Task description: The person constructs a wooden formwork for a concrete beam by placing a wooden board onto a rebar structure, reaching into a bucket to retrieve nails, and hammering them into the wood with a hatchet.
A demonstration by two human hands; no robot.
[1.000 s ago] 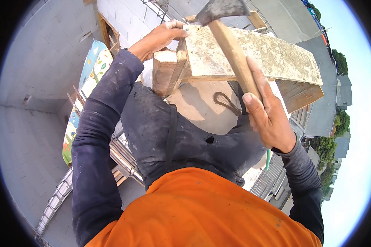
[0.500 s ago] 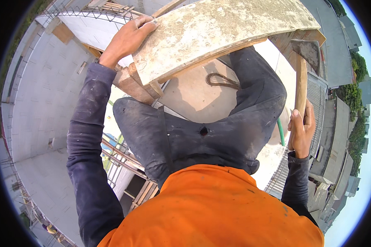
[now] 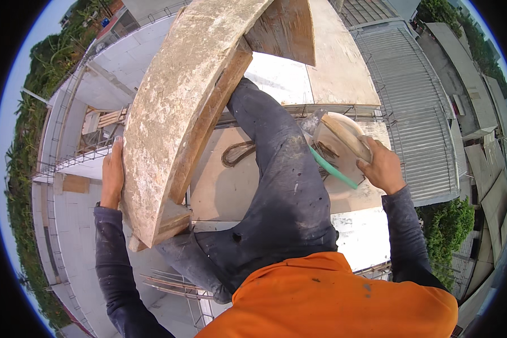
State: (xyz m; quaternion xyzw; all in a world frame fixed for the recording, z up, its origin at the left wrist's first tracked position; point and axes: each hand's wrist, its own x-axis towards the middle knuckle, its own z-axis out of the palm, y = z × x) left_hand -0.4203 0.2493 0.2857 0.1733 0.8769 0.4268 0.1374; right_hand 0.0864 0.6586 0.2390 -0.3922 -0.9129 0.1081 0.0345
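Left hand [image 3: 112, 176]'s against a blotchy board [image 3: 174, 96], left of frame, can't tell if it's gripping; right hand [image 3: 382, 164], right of centre, has a hatchet [image 3: 345, 136] by the handle.

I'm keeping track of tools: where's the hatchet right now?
In the head view, right of centre: the right hand holds the hatchet, near the green tube.

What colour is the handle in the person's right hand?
The handle in the right hand is light brown, like wood. The head view shows it best.
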